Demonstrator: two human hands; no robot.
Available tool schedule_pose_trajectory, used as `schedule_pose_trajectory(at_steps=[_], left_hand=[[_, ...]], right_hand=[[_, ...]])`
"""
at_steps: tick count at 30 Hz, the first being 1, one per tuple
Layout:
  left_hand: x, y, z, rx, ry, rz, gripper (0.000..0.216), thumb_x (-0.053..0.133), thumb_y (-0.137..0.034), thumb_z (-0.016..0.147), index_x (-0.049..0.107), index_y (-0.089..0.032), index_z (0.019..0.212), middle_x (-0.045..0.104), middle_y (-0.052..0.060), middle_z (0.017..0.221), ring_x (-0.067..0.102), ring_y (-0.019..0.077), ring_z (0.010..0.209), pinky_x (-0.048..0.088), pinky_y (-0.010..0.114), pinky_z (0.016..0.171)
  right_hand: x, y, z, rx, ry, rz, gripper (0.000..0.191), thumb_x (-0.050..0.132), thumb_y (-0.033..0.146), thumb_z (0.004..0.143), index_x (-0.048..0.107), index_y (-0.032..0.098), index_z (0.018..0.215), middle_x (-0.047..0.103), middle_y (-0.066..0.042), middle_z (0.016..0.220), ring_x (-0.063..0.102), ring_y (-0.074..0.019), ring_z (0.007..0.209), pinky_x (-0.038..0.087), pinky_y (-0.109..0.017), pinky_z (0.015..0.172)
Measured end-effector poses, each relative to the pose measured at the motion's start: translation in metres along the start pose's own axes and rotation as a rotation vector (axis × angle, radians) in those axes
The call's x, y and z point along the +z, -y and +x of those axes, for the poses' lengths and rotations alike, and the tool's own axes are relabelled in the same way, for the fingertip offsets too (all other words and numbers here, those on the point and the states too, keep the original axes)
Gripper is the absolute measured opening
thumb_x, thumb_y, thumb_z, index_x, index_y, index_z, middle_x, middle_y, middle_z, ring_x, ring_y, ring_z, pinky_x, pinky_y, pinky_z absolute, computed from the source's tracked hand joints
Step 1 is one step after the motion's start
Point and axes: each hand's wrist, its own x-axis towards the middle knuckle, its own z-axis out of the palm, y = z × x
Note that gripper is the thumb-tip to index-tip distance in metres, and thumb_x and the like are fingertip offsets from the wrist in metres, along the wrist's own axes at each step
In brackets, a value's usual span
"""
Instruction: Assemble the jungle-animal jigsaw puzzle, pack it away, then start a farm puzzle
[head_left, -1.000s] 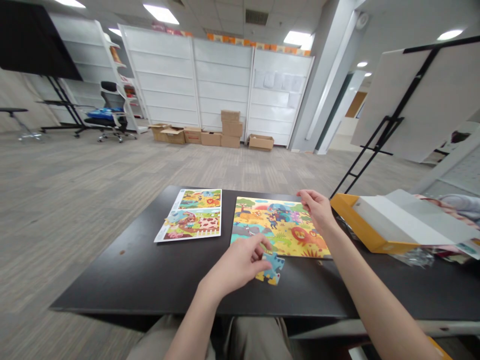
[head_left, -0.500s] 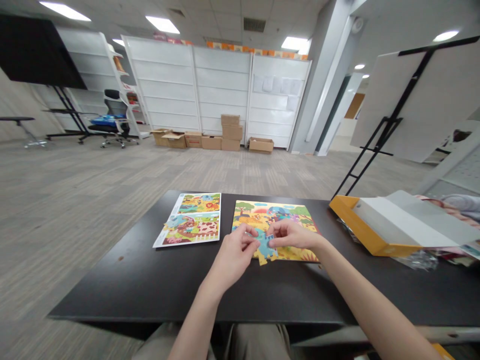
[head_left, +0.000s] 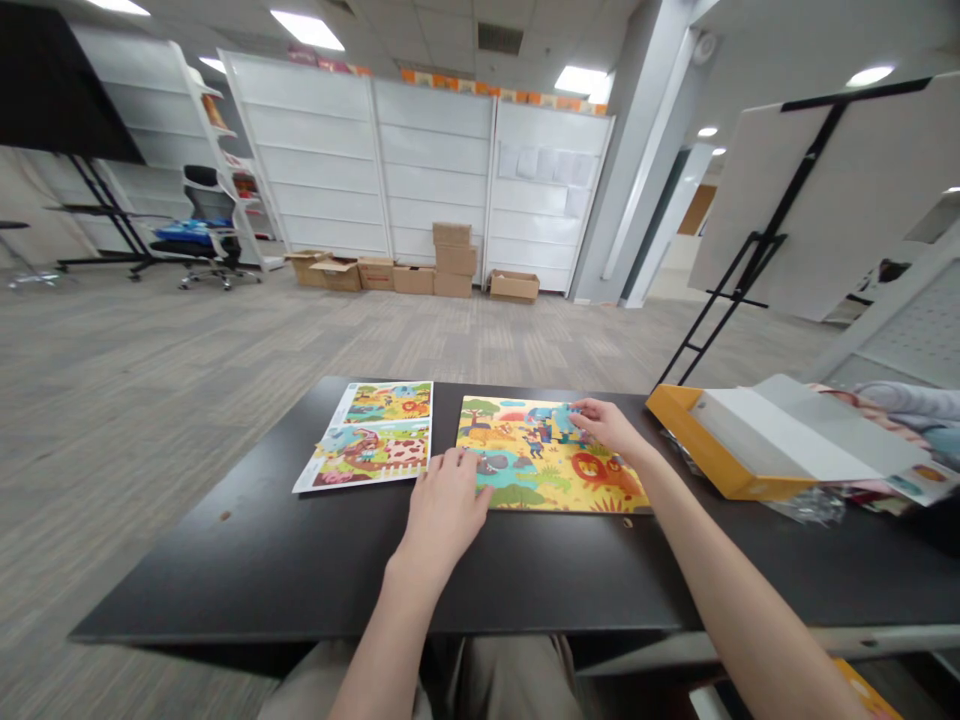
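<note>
The puzzle (head_left: 553, 465) lies under the right hand (head_left: 613, 432), whose fingers bend at the elephant picture (head_left: 564, 418), any hold unclear, seemingly settling that part, which next calls for gentle alignment; the left hand (head_left: 448, 498), loosely spread, grips nothing visible.

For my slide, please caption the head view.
Puzzle on a black table, left hand at its left edge, right hand near its far right corner, sheet alongside.

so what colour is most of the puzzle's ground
The puzzle's ground is mostly yellow, best seen in the head view.
</note>
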Motion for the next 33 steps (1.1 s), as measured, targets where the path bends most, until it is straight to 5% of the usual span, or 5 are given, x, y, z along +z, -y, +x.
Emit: schedule_pose_trajectory(at_steps=[12,23,33], left_hand=[[0.002,-0.001,-0.004,0.023,0.075,0.028,0.038,0.058,-0.035,0.091,0.059,-0.018,0.126,0.06,0.016,0.133,0.057,0.0334,0.122,0.045,0.045,0.101],[0.001,-0.003,-0.006,0.038,0.07,0.055,0.036,0.057,-0.034,0.092,0.061,-0.017,0.124,0.062,0.017,0.13,0.058,0.0346,0.12,0.047,0.046,0.099],[0.002,0.0,-0.006,0.053,0.068,0.042,0.038,0.058,-0.034,0.093,0.061,-0.018,0.127,0.062,0.016,0.13,0.059,0.0351,0.12,0.047,0.048,0.099]], right_hand=[[0.014,-0.009,0.007,-0.119,0.01,-0.188,0.033,0.072,0.045,0.076,0.07,0.018,0.095,0.072,-0.004,0.07,0.063,-0.0162,0.056,0.049,-0.026,0.051],[0.019,-0.011,0.007,-0.335,-0.091,-0.547,0.023,0.066,0.036,0.082,0.077,0.02,0.095,0.075,-0.006,0.085,0.064,-0.0175,0.065,0.051,-0.031,0.067],[0.021,0.003,-0.001,-0.402,-0.059,-0.632,0.03,0.062,0.044,0.087,0.076,0.018,0.094,0.069,-0.008,0.092,0.057,-0.0162,0.064,0.047,-0.032,0.069]])
